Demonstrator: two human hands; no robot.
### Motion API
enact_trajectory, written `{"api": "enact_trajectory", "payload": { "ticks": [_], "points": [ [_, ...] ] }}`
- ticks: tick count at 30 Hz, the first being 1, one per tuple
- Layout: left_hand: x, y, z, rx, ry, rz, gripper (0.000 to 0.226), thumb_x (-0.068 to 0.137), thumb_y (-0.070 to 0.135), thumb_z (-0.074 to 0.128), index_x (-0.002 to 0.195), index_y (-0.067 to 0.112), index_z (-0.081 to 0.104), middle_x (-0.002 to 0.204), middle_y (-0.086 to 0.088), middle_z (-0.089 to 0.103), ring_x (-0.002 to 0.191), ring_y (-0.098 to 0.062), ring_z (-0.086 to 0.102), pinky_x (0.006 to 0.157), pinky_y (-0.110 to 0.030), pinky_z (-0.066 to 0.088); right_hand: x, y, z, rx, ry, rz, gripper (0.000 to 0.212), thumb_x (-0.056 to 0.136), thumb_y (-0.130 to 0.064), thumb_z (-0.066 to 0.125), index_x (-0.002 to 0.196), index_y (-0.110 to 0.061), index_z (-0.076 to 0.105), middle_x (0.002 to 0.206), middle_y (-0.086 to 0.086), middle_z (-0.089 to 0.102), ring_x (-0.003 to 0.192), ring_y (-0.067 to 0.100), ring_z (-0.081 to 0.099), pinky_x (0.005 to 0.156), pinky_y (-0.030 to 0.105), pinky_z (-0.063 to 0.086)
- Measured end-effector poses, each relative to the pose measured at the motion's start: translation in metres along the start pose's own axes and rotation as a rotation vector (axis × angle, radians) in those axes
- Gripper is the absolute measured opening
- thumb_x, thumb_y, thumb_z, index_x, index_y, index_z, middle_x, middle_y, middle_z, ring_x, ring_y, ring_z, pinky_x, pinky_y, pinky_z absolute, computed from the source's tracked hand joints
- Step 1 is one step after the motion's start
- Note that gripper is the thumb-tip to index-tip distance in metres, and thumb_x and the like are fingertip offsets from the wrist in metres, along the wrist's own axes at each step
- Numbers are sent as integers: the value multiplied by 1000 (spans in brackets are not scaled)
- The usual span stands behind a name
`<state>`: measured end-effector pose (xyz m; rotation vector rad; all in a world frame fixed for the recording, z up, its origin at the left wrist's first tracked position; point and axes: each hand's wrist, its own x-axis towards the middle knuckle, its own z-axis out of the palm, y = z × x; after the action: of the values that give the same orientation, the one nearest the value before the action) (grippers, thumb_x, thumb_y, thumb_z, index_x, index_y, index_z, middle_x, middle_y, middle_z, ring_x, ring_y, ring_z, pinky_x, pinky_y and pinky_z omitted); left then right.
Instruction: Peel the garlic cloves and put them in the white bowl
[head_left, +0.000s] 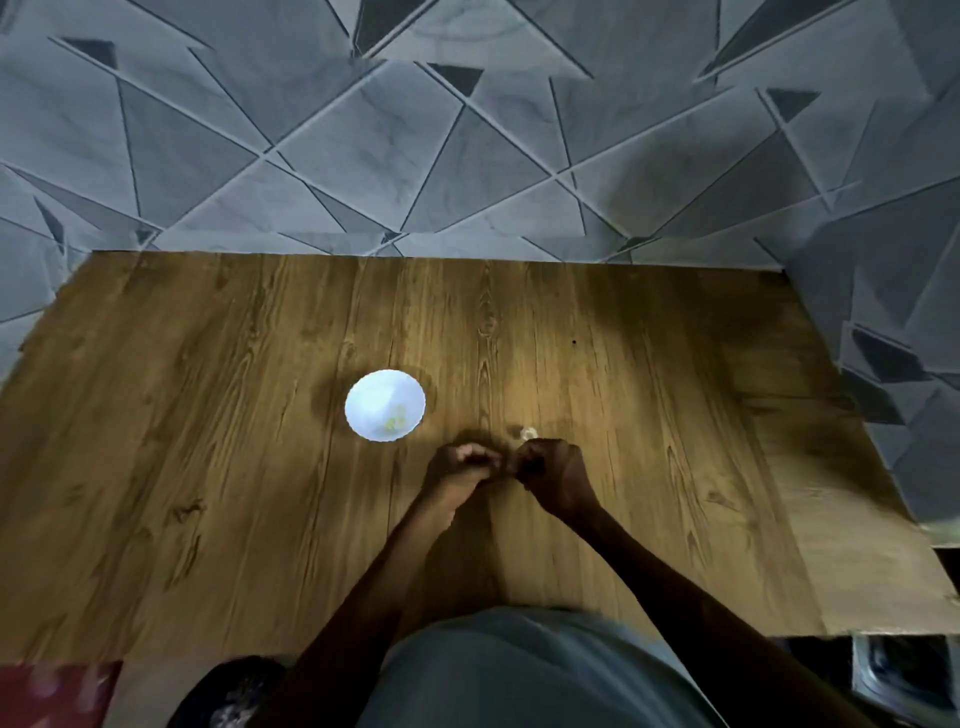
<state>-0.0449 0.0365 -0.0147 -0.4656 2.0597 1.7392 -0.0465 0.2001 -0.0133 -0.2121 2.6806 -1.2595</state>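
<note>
White bowl (385, 405) stood upright on the wooden table (208, 467), left of centre and well apart from every table edge. Bowl was small, round and plain white, its inside overexposed to a pale blue-white glare. A small cluster of pale yellow pieces, read as peeled cloves (395, 420), lay in the bowl on the side nearest the person; count not resolvable, outlines blurred. Both hands were held low over the table, near the bowl and on its right, toward the person. Left hand (466, 462) had its fingers curled inward with the knuckles up and the fingertips turned toward the right hand. Right hand (551, 467) was also curled, back of hand toward the camera, fingertips turned toward the left hand. The two sets of fingertips met or nearly met in a dark gap between the hands. Could not tell whether they pinched a clove there: hands in shadow, nothing visible between them. A small pale scrap (528, 432), whitish with an irregular outline, lay on the table just beyond the right hand; skin or unpeeled clove not distinguishable. Both forearms were bare and reached in from the bottom of the view over a grey garment (519, 675). A grey wall (467, 156) with a triangular pattern rose behind the table's far edge.
</note>
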Motion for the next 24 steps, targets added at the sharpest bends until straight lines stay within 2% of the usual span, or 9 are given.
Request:
{"api": "enact_trajectory", "payload": {
  "ticks": [2,5,7,9,12,18,21,24],
  "points": [
    [-1,-6,-3,362,103,118,14,83,9,69,91,20,72,89,5,72,84,-7,62,73,-16,45,-5,1,5,-195,-65,29,14,90,-8,67,86,-21,69,77,-15,61,66,-3,59,63,12,46],
    [0,-11,-11,697,185,254,32,78,21,73,109,23,66,117,0,62,110,-20,57,93,-30,46,-11,5,13,-425,-116,5,11,93,-8,59,95,-17,66,81,-8,61,72,6,60,61,11,41],
    [-2,-13,-14,945,135,255,55,77,31,74,128,22,55,138,-3,44,126,-27,42,104,-36,39,-12,5,14,-510,-121,-3,11,92,-7,59,95,-15,66,86,-2,67,77,12,64,65,18,47],
    [-5,-17,-15,1082,89,221,72,77,38,75,138,21,43,147,-3,30,133,-29,31,105,-38,35,-9,3,14,-535,-135,7,11,92,-6,59,98,-13,66,91,2,69,82,15,66,71,23,52],
    [-7,-22,-14,1137,86,240,79,78,41,74,143,20,34,152,-4,23,137,-29,25,107,-39,33,-6,-1,14,-578,-158,8,13,92,-5,57,101,-10,66,95,4,69,86,18,67,77,25,53],
    [-8,-21,-14,1124,90,254,80,80,42,72,145,19,32,153,-4,21,138,-29,23,109,-39,32,0,-8,16,-631,-172,54,16,89,-5,62,103,-9,65,102,7,70,93,21,67,81,29,55],
    [-7,-23,-14,1130,98,262,81,80,45,71,146,20,31,153,-4,22,139,-29,24,109,-39,32,2,-9,18,-662,-181,86,25,92,-9,59,117,-7,60,115,10,66,103,23,63,87,29,53],
    [-6,-23,-14,1162,97,263,83,79,50,70,146,19,32,154,-5,22,139,-30,24,111,-40,30,9,-14,20,-680,-181,116,40,95,-10,57,133,-2,46,128,15,57,112,27,60,93,32,51]
  ]
}}
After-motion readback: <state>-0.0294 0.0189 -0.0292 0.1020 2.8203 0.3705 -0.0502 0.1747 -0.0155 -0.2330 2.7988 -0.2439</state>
